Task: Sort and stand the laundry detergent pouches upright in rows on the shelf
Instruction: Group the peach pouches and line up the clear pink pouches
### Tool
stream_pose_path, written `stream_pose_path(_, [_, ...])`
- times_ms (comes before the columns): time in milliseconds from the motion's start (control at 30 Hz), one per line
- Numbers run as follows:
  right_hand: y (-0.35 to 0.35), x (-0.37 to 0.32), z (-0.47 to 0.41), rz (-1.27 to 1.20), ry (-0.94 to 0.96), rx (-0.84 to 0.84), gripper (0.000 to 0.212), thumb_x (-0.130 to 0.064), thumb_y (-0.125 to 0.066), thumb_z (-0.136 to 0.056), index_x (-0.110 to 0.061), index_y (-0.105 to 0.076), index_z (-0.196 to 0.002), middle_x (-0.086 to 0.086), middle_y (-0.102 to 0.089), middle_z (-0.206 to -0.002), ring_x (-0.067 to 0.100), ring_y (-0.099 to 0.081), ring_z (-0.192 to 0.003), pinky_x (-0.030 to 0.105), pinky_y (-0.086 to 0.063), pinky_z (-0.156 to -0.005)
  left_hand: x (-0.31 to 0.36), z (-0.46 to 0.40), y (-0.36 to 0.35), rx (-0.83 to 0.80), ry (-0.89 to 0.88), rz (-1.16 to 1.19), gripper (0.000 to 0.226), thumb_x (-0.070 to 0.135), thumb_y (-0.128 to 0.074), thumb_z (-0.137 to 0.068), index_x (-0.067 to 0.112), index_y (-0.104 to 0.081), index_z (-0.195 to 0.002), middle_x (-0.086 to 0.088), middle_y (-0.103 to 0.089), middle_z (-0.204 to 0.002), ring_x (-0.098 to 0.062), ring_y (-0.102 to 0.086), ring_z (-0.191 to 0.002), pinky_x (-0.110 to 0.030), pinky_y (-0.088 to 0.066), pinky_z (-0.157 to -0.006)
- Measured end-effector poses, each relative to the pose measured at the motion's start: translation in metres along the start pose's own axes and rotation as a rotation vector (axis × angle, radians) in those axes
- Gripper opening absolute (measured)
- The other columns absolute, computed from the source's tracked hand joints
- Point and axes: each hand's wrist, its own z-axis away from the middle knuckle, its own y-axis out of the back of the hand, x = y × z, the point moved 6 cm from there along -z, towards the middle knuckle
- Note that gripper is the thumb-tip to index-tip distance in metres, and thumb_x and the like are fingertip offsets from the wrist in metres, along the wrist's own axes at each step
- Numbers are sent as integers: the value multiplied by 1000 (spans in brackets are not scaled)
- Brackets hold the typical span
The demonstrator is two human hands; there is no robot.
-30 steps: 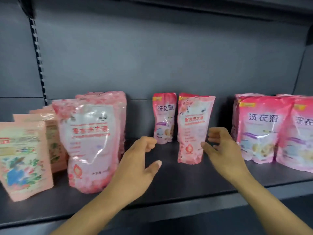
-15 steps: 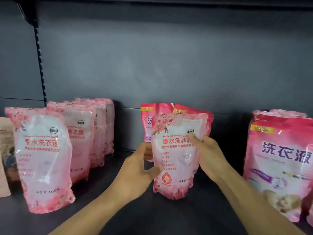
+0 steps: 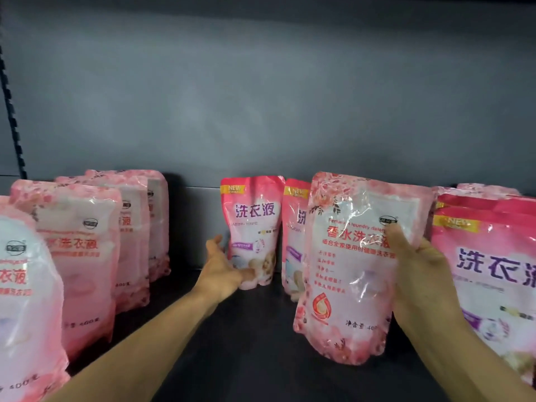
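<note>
In the sorting step, the right hand (image 3: pixel 420 274) holds the floral pouch (image 3: pixel 352 265) at lower right, the left hand (image 3: pixel 224 265) grips the dark pink pouch (image 3: pixel 252 227) at centre, which probably must next join its matching row on the right

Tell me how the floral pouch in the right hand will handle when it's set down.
The floral pouch looks soft and liquid-filled, so it probably sags. Its glossy film may slip in the right hand. The rounded bottom suggests it could lean or tip.
</note>
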Motion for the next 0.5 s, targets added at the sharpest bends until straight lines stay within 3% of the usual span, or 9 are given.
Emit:
stream_pose_path(100, [7, -1, 2, 2, 9, 39, 18, -25, -54, -93, -15, -68, -98, 0, -75, -89, 18, -73, -80, 27, -57, -51, -11, -13, -18, -50, 3, 24, 81, -3, -78, -69, 22, -23, -124, 2, -54, -113, -4, -57, -91, -21, -54, -64])
stream_pose_path(167, [10, 0, 3, -7, 7, 68, 20, -24, -53, -94, -14, -68, -101, 0, -75, -91, 20, -72, -83, 28, -57, -53, -15, -18, -26, -34, -19, 48, 79, -4, -80, -66, 22, -27, -119, 3, -54, -108, -5, -58, -90, -23, -57, -62])
stream_pose_path(300, [15, -2, 7, -6, 12, 105, 20, -23, -53, -93, -13, -68, -102, 3, -75, -93, 23, -72, -85, 34, -59, -60, -20, -30, -44, -29, -34, -23, 87, 16, -90, -54, 26, -28, -113, 2, -53, -114, -11, -59, -100, -35, -57, -81])
stream_pose_path(500, [22, -5, 8, -24, 7, 130, 22, -24, -54, -92, -10, -69, -101, 5, -75, -93, 24, -72, -86, 40, -59, -67, -15, -36, -77, -23, -30, -105, 98, 41, -89, -33, 27, -27, -108, 0, -46, -112, -15, -57, -100, -39, -56, -84])
